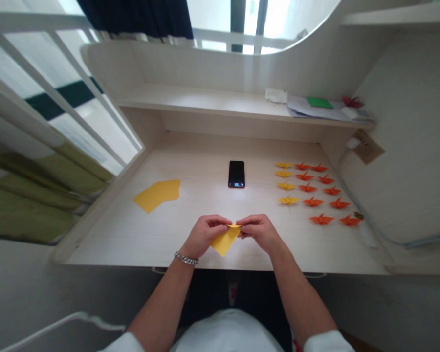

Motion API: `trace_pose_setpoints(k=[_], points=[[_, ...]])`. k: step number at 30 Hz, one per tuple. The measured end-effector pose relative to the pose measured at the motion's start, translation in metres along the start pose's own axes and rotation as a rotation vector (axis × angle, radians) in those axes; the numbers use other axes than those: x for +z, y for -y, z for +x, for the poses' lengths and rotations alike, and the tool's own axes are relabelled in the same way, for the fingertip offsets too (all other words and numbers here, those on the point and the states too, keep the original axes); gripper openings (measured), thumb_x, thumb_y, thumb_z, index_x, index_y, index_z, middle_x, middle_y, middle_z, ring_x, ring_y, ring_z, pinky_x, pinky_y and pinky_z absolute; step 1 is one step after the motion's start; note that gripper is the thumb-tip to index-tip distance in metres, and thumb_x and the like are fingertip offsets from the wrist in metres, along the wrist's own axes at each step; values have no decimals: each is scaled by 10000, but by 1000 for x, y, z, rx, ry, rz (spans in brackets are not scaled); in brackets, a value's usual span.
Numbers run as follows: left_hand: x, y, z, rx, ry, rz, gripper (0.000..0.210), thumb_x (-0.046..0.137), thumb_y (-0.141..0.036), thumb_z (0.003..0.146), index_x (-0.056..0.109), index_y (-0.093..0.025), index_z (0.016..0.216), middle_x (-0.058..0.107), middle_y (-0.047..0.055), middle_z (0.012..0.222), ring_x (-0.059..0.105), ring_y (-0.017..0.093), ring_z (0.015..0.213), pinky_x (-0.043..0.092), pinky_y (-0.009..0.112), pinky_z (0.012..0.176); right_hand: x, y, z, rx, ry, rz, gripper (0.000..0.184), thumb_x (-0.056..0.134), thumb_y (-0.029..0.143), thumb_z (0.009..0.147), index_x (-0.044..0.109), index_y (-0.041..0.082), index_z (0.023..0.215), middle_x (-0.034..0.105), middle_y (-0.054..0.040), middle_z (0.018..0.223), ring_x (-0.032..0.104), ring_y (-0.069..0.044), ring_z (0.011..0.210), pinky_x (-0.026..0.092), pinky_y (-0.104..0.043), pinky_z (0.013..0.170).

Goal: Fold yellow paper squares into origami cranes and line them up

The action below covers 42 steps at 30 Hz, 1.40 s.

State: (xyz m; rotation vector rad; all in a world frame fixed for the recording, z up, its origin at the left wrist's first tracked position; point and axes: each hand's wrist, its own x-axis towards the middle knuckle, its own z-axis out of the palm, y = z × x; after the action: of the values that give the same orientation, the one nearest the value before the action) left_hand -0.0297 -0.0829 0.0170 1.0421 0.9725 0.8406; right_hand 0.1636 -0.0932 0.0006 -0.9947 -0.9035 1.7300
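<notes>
A partly folded sheet of yellow origami paper point(224, 243) is held between my two hands near the front of the desk. My left hand point(206, 232) pinches its upper left side, thumb on top. At the upper right corner, the fingers of my right hand point(259, 231) press on the fold. One pointed corner of the paper hangs toward me. To the left lies a fanned stack of yellow paper point(157, 193). Folded paper cranes stand in columns on the right: several yellow cranes point(288, 200) and several orange cranes point(321, 219).
A dark phone point(236, 174) lies mid-desk point(201, 156) behind my hands. The shelf point(205, 103) along the back holds papers point(308, 108), a green pad point(319, 102) and a dark red folded piece point(352, 101). A cable point(366, 215) runs down the right wall from a socket point(368, 146).
</notes>
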Motion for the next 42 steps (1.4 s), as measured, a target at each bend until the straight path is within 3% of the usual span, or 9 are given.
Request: trace_pose_setpoints(k=[7,12,18,26,36,42], points=[[-2,-12,0,75,2,223,136,670,-238,700,739,-157,784,721,57,786,650,180,684,502,241,598,-1,11,-2,11,64,-63,260,783,283,607,747,142,823,723,-67,719,675,-172,634,564,-336,681],[0,-15,2,143,50,364,153,649,-250,732,740,-154,809,721,59,796,653,183,714,504,242,629,4,10,2,-17,7,-240,320,774,379,644,734,146,860,707,-48,709,641,-139,600,534,-263,576],[0,-13,2,131,60,285,168,687,-266,717,696,-144,832,712,62,791,664,186,706,523,261,640,2,3,6,-21,16,-290,321,784,386,627,731,127,809,693,-43,648,610,-125,539,506,-252,532],[-3,-12,1,150,23,359,136,659,-247,721,719,-153,798,712,57,792,655,178,692,519,242,610,2,8,4,-2,96,-320,344,760,384,663,723,124,885,707,-59,687,639,-138,570,529,-263,561],[-7,-17,0,100,110,344,158,669,-240,708,757,-151,805,731,68,765,669,193,689,515,240,602,-4,6,8,71,108,-308,362,769,405,637,726,110,844,674,-37,569,604,-120,483,503,-246,506],[-6,-15,0,128,91,409,156,664,-238,719,762,-158,810,736,67,776,676,193,703,515,233,612,-2,5,9,13,112,-351,338,769,393,641,727,125,844,685,-38,616,596,-116,504,485,-242,513]])
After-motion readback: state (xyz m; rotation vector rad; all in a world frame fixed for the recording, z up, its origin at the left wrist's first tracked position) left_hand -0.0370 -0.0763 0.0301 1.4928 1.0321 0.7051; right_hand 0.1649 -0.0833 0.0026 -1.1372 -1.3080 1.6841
